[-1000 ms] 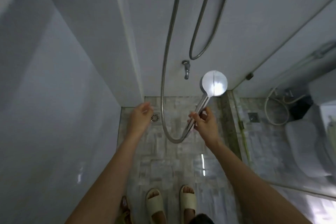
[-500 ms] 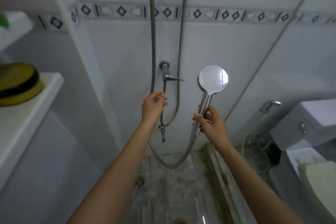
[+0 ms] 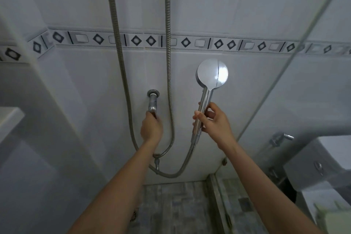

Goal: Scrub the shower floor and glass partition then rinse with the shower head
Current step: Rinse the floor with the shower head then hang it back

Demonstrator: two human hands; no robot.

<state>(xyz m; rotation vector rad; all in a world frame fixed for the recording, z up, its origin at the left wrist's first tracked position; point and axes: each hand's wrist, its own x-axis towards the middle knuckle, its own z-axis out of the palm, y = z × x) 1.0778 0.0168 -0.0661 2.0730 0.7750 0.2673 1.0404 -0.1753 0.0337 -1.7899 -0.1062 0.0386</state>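
Rinse step, I judged: my right hand (image 3: 214, 123) held the round chrome shower head (image 3: 212, 73) by its handle, disc above it; my left hand (image 3: 152, 127) gripped the chrome wall tap lever (image 3: 152, 103), which needed turning next

Your right hand (image 3: 214, 121) grips the chrome shower head (image 3: 212, 73) by its handle, upright, round disc uppermost. The mottled grey shower floor (image 3: 176, 205) lies below, and the glass partition (image 3: 296, 112) stands at right.

Mottled grey stone-tiled shower floor (image 3: 176, 209) at bottom of frame, edged on the right by a raised kerb (image 3: 212, 195) bearing the glass partition (image 3: 266, 100); white shelf (image 3: 9, 118) far left.
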